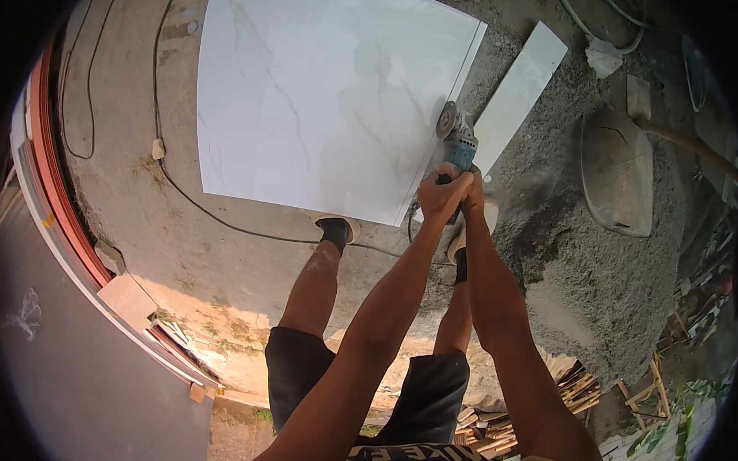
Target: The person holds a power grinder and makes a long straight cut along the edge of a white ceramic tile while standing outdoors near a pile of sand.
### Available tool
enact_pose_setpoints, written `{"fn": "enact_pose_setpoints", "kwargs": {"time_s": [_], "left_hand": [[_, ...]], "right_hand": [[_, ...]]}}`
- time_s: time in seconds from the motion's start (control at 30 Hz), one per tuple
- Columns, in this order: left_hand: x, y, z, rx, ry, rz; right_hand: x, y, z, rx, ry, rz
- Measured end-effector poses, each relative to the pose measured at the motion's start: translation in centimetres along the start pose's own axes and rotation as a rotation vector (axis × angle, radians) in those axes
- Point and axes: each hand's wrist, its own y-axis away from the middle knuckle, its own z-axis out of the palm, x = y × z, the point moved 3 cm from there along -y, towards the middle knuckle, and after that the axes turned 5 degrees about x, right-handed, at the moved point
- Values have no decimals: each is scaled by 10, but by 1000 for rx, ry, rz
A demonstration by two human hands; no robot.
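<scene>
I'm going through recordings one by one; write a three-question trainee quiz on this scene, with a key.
1. True or false: the left hand and right hand both hold the angle grinder.
2. Fill in: the grinder's disc is nearest the large white panel's ____ edge.
3. Where is the shovel? (a) between the feet; (b) right of the narrow white strip; (c) on the panel.

Key: 1 true; 2 right; 3 b.

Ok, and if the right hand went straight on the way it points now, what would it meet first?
The right hand would first meet the body of the teal angle grinder, just ahead of its grip. Beyond that, probably the large white slab near its right edge, though depth is unclear.
</scene>
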Motion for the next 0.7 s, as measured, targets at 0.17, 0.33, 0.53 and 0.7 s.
{"fn": "enact_pose_setpoints", "kwargs": {"time_s": [0.17,0.33,0.53,0.7], "left_hand": [[-8,-4,4,-4,-36,-42],[-8,-2,1,-42,42,-27],[-8,-1,-4,-35,-69,-63],[-7,5,-4,24,-118,-89]], "right_hand": [[10,-4,-3,-30,203,30],[-13,11,7,202,-356,-35],[-45,26,6,227,-121,-106],[-46,34,4,239,-121,-185]]}}
